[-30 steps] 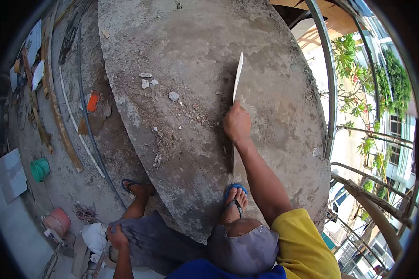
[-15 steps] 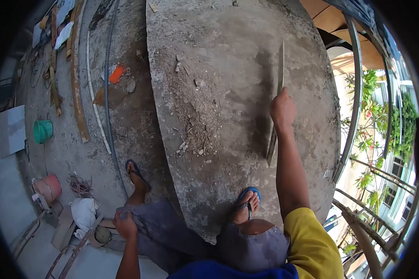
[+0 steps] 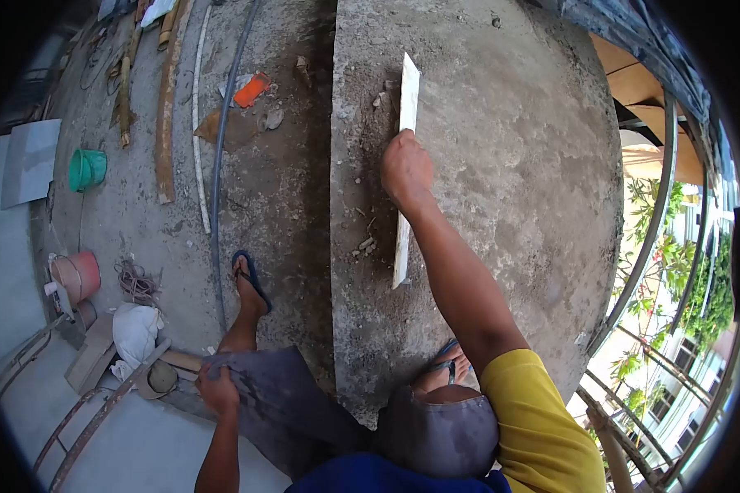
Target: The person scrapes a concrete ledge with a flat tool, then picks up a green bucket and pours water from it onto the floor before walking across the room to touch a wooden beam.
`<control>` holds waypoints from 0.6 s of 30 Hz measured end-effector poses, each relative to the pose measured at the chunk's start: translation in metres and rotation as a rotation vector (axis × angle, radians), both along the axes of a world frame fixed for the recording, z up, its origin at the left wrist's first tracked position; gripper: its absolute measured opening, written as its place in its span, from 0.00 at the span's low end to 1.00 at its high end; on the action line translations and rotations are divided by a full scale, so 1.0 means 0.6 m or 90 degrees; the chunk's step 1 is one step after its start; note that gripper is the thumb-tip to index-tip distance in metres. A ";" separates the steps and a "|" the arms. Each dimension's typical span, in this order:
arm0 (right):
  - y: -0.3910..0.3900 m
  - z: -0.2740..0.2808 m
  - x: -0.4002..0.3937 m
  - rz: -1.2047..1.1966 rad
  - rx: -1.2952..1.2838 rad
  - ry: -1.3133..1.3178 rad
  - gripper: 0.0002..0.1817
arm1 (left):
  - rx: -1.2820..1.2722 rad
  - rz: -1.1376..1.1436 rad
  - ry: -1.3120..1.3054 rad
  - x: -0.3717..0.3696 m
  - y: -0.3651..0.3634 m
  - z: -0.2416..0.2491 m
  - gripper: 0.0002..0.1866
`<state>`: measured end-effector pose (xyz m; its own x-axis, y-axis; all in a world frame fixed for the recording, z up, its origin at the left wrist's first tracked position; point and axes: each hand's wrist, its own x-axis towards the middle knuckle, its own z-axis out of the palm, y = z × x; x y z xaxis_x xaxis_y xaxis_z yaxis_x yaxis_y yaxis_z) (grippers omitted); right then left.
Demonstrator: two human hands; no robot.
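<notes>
Right hand [image 3: 407, 168]: closed around a long, narrow, white flat strip [image 3: 403, 246], near its mid-length; strip extends beyond the fist at both ends. Strip location: over the raised grey concrete slab [image 3: 501, 197], near the slab's left edge, among loose grey rubble [image 3: 364, 245]. Contact along its underside: cannot tell.

Left hand [image 3: 218, 390]: fingers bent, resting on the dark grey trouser leg [image 3: 292, 403] at the knee; whether cloth is pinched, cannot tell.

Right foot [image 3: 452, 363], in a blue sandal, is on the slab; left foot [image 3: 251, 287], in a dark flip-flop, is on the lower floor. Left of the slab: a grey hose [image 3: 216, 189] beside a thin white pipe [image 3: 196, 123], and a bright orange piece [image 3: 251, 90]. Farther left: a green plastic bucket [image 3: 86, 170], a pink bucket [image 3: 76, 276] and a white sack [image 3: 136, 331].
</notes>
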<state>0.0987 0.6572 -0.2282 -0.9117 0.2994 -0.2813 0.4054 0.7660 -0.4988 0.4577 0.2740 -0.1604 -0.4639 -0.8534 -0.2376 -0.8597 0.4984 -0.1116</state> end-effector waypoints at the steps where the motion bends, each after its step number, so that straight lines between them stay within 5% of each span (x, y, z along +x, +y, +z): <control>1: -0.005 0.008 -0.012 0.003 -0.027 -0.003 0.15 | 0.007 0.015 0.001 0.006 0.004 0.001 0.26; 9: -0.045 0.058 -0.100 0.104 -0.079 0.072 0.14 | 0.017 0.034 0.028 0.019 0.008 0.015 0.24; 18: 0.280 -0.012 -0.167 -0.007 0.312 0.004 0.17 | 0.025 0.093 0.075 0.103 -0.019 -0.002 0.23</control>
<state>-0.0012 0.8251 -0.2355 -0.9087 0.4052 -0.0999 0.4134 0.9067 -0.0831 0.5196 0.2629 -0.1616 -0.3627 -0.9046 -0.2239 -0.9291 0.3696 0.0117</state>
